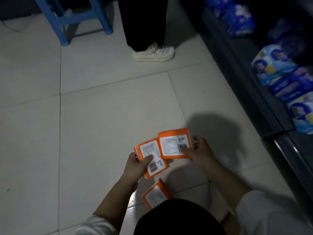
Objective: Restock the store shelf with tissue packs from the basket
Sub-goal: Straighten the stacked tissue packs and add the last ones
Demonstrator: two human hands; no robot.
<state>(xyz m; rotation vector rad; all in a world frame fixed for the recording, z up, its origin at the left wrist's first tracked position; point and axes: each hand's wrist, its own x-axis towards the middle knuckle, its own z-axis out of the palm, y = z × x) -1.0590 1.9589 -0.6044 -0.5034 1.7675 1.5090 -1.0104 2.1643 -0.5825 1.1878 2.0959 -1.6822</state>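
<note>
Floor: pale square tiles (101, 116) in dim light fill most of the frame.
Upper left: legs of a blue stool (64, 19).
Top centre: another person's dark trouser legs above white shoes (153, 52).
Right side: a dark store shelf (240, 78) runs diagonally down the frame, with blue-wrapped packs (277, 77) lying on it, too blurred to count.
Left hand (137, 164): lower centre, forearm reaching up from the bottom edge. The thumb lies across the printed label of the left tissue pack (152, 158) and the fingers are curled round its far edge.
Right hand (199, 153): just right of centre. The thumb is on the barcode of the right tissue pack (175, 145) and the fingers wrap its right edge.
Held packs: both orange, label side up, inner corners touching, above the floor and well apart from the shelf.
Third tissue pack (155, 195): below the hands, partly hidden by dark clothing at the bottom edge.
Count: three orange tissue packs, two of them held, one in each hand.
</note>
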